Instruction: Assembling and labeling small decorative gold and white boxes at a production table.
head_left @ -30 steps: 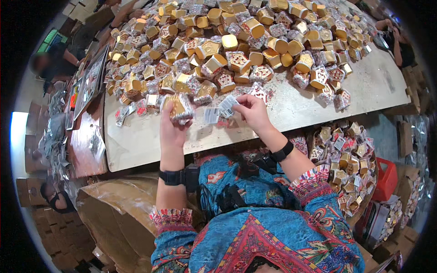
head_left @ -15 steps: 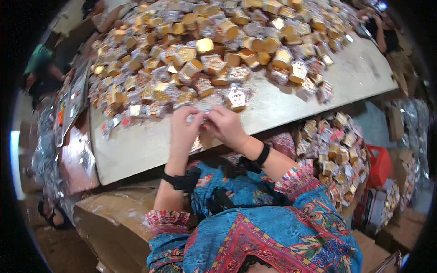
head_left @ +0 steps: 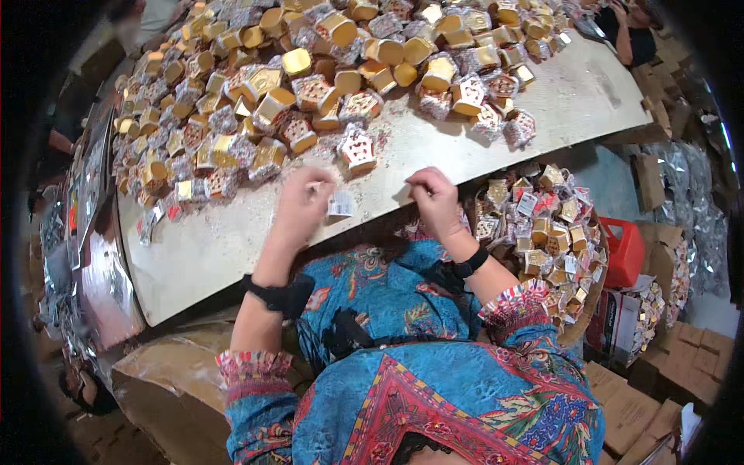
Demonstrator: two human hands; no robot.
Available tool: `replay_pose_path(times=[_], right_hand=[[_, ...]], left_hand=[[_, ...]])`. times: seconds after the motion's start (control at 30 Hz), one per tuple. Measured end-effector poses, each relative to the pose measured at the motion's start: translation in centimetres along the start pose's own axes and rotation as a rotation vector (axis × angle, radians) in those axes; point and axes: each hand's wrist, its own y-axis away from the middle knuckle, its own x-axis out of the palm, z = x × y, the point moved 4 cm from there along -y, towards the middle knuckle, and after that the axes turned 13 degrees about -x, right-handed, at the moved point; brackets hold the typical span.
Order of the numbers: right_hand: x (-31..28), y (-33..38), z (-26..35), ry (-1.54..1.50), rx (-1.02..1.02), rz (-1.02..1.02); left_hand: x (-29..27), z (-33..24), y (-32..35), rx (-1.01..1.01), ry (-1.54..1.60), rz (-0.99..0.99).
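My left hand, blurred a little by motion, is closed over the table's near edge. A white barcode tag juts out beside its fingertips, seemingly held there; whatever else the fingers hold is hidden. To the right, my right hand is curled with thumb and forefinger together, and anything pinched there is too small to make out. Between and beyond the hands stands a small house-shaped ornament in clear wrap, white and red on front with gold sides. Neither hand touches it.
A large heap of wrapped gold-sided ornaments covers the far part of the white table. A box of tagged ornaments stands to my right, beside a red plastic container. A brown carton sits at lower left.
My hands, together before, have come apart: the right has moved right, the left slightly left. The barcode tag now shows beside my left hand. The whole view has shifted a little.
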Motion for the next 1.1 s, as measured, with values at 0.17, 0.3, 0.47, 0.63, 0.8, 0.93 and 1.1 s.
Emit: replay_pose_path(times=[0.17, 0.3, 0.47, 0.63, 0.8, 0.93, 1.1], right_hand=[[-3.1, -2.3, 1.9, 0.172, -0.131, -0.131], [-5.2, -0.8, -0.2, 0.578, -0.217, 0.079], [-3.6, 0.6, 1.2, 0.855, -0.352, 0.318], [-2.6, 1.5, 0.0, 0.820, -0.509, 0.376], [-2.1, 1.9, 0.7, 0.734, -0.687, 0.323], [-1.7, 2.4, 0.8, 0.718, -0.721, 0.415], [-2.2, 3.0, 0.2, 0.649, -0.760, 0.395]], left_hand=[[2.6, -0.4, 1.3, 0.304, -0.460, 0.080], [1.8, 0.3, 1.2, 0.279, -0.583, 0.084], [1.3, 0.9, 1.0, 0.279, -0.671, 0.019], [1.8, -1.1, 1.8, 0.372, -0.800, 0.110], [2.7, -1.8, 1.8, 0.456, -0.825, 0.206], [3.5, -0.4, 2.0, 0.552, -0.931, 0.213], [4.1, 0.0, 2.5, 0.490, -0.796, 0.292]])
